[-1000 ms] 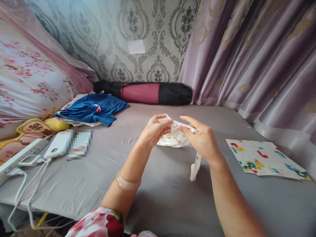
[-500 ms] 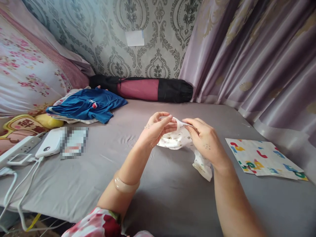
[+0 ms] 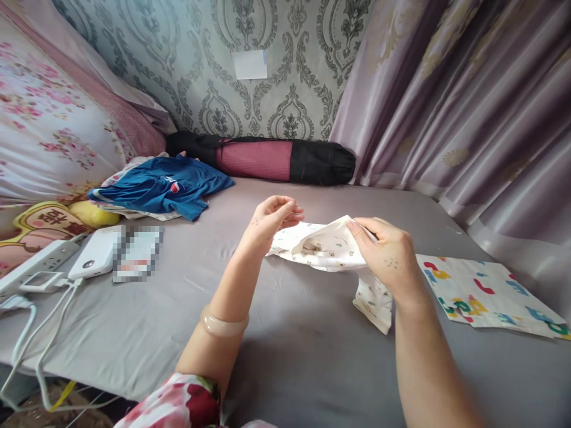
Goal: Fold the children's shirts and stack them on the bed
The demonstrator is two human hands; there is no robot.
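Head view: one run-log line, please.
right hand: pinching white printed cloth; left hand: alongside, grip unclear; blue shirt: untouched

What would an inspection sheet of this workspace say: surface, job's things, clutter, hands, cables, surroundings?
Surface: grey fabric bedsheet, lightly wrinkled.
Job's things: white patterned cloth garment, one edge raised.
Clutter: blue fabric shirt, white rectangular power bank and long white plastic power strip at left; flat white panel with multicoloured print at right.
Hands: right hand pinches the garment's edge; left hand is close to the garment, its grip unclear.
Cables: thin white cables hang over the near edge at left.
Surroundings: grey damask wallpaper, purple draped curtain.
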